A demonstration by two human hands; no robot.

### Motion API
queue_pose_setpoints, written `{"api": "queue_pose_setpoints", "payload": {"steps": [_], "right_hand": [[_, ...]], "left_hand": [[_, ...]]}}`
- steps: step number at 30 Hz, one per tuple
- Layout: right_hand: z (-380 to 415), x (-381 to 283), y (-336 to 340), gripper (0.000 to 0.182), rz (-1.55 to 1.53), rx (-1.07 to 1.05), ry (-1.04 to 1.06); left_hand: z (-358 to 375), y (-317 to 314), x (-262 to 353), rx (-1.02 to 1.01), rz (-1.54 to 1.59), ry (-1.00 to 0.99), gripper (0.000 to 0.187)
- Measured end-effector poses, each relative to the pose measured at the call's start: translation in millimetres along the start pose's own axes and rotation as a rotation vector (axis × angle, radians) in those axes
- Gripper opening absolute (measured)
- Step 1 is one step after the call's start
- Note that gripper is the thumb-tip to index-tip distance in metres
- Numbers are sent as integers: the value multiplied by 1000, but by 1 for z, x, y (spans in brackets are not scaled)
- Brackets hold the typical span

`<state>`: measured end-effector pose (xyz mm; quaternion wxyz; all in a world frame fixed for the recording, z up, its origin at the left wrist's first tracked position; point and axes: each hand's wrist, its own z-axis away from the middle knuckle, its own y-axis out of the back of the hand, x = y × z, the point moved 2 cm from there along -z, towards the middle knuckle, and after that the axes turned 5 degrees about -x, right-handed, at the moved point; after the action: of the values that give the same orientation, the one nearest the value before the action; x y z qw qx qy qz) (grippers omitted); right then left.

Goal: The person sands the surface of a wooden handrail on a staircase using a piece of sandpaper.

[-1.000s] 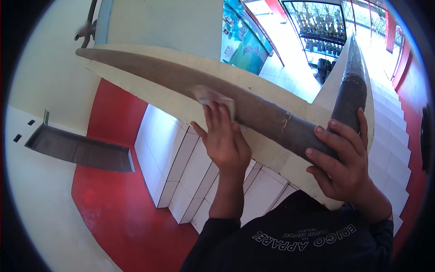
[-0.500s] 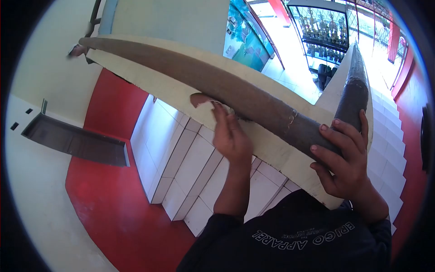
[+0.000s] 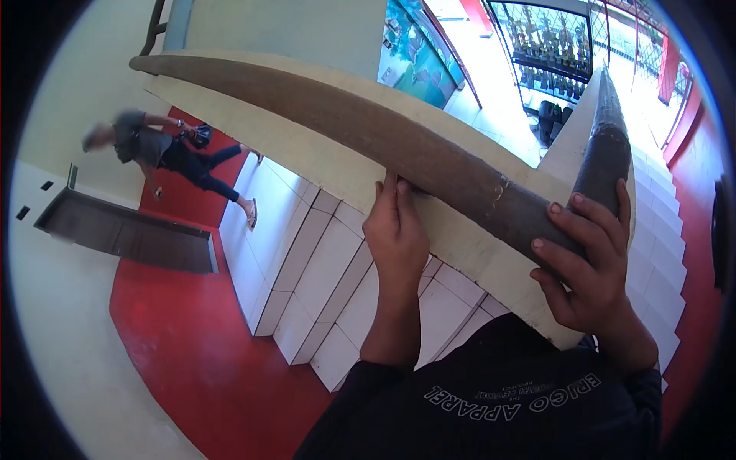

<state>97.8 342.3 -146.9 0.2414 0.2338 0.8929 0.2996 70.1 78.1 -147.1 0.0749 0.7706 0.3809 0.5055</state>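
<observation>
A brown handrail (image 3: 345, 126) runs along a cream wall cap (image 3: 322, 165) and turns a corner at the right, then descends along the stairs. My left hand (image 3: 395, 230) presses flat against the rail's lower edge, fingers together and pointing up. The pale sanding sheet it held a moment ago is hidden under those fingers. My right hand (image 3: 590, 264) wraps over the rail at the corner, fingers spread across the top. My dark sleeves and shirt fill the bottom of the view.
Below the rail lie white tiled steps (image 3: 322, 284) and a red floor (image 3: 192, 345). A person (image 3: 169, 153) walks across the lower landing. A dark metal tray (image 3: 123, 238) juts from the left wall. A glass cabinet (image 3: 552, 42) stands far below.
My left hand slid off the rail's top down to its lower edge, and the sheet went out of sight. A person has walked into view below. My right hand stayed put.
</observation>
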Motion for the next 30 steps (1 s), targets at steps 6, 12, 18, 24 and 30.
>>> {"api": "queue_pose_setpoints", "payload": {"steps": [6,12,18,24,30], "right_hand": [[-1,0,0,28,2,2,-10],[0,-1,-2,25,15,16,-6],[-1,0,-1,24,22,13,-8],[-3,0,1,26,21,7,-10],[0,1,0,25,19,7,-5]], "left_hand": [[-19,19,5,-159,-77,89,34],[-6,9,0,-72,-62,-78,35],[1,-4,3,-10,-96,-105,35],[7,-5,6,10,-182,-169,35],[25,28,15,-4,3,-283,33]]}}
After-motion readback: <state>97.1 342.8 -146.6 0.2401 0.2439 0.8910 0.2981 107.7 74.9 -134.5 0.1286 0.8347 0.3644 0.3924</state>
